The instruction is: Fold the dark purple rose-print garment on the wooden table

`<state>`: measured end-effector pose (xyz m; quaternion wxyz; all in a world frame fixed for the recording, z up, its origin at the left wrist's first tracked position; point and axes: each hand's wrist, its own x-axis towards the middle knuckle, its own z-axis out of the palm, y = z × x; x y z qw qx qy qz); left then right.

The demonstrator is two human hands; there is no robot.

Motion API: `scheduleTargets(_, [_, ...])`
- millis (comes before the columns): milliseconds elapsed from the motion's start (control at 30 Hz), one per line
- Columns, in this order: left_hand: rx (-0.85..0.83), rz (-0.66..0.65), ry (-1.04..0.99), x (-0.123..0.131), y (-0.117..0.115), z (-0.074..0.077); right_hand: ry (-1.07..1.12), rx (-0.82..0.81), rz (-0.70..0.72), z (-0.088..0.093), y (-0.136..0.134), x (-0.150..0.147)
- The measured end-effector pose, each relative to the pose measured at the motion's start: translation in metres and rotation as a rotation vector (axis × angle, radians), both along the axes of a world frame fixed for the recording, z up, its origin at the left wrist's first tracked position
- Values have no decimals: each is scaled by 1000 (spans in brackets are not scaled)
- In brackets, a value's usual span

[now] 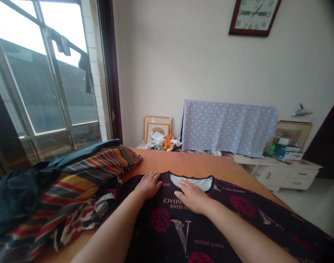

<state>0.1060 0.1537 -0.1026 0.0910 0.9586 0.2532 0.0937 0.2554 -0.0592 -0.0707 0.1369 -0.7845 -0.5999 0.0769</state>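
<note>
Orange-brown bench (pixel 218 166) beside a window (pixel 38 87), a dark printed top (pixel 169 243) laid across it.
Palms down, fingers extended, the left hand (pixel 149 185) rests beside the neckline (pixel 207 183), the right hand (pixel 193 197) over its edge; striped cloth (pixel 81 182) lies heaped nearby.

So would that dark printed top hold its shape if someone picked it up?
Probably not: the dark printed top looks thin and lies flat on the table, so it would likely droop. That thin cloth suggests little weight. Pushed, it might wrinkle like the striped cloth beside it.
</note>
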Motion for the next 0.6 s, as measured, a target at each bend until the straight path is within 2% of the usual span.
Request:
scheduleTargets(133, [-12,3,14,0,0,3,30,-55,-14,-13,-22,1])
scheduleTargets(267, [-8,-9,36,1,-1,6,19,-55,-22,-21,-28,0])
scheduleTargets(500, [65,29,72,5,-10,15,70,-34,-15,-14,-30,0])
scheduleTargets(600, [117,22,35,10,-17,22,122,52,-11,-8,-34,8])
